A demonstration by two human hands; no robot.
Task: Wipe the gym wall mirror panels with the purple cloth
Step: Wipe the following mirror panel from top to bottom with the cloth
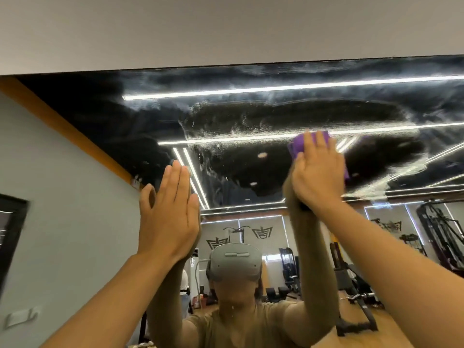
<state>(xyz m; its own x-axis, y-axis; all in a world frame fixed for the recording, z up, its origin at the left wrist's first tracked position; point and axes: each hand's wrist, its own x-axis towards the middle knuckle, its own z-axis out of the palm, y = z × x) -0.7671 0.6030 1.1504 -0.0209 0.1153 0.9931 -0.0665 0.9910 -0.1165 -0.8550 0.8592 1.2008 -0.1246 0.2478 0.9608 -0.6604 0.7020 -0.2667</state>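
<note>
The wall mirror (251, 116) fills the view in front of me, its upper part streaked with wet, soapy smears. My right hand (317, 169) is raised high and presses the purple cloth (298, 144) flat against the glass with straight fingers; the cloth shows only at the fingertips and at the hand's right edge. My left hand (170, 212) lies flat on the mirror to the left, lower down, fingers straight and together, holding nothing.
The mirror's top edge (226, 67) meets a pale wall above. A grey side wall with an orange strip (62, 126) borders the left. The glass reflects a person in a headset (234, 264), ceiling light strips and gym machines (439, 234).
</note>
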